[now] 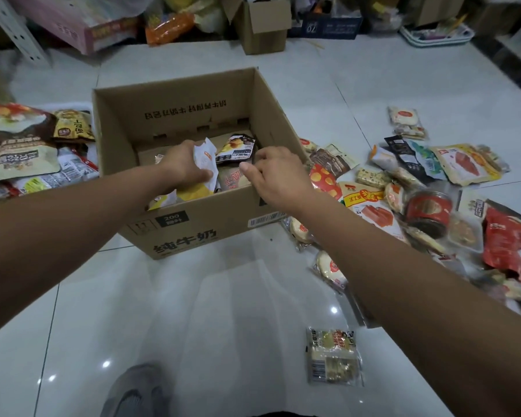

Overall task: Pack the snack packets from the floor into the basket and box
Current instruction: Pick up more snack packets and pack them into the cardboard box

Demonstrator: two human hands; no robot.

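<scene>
An open cardboard box point(193, 233) stands on the white tiled floor in front of me. Several snack packets lie inside it. My left hand point(182, 167) reaches into the box and grips a white packet point(206, 162). A dark packet with a yellow picture point(236, 147) stands beside it. My right hand point(275, 176) hovers over the box's right wall with curled fingers; I cannot tell whether it holds anything. Many snack packets point(415, 194) lie scattered on the floor right of the box. Left of it, more packets point(21, 145) are heaped; a basket beneath them is not visible.
One packet point(333, 356) lies alone on the floor near my right forearm. A red tin point(427, 209) sits among the right-hand packets. A small open carton point(263, 28), shelves and clutter line the back wall. My shoe point(139, 389) shows at the bottom.
</scene>
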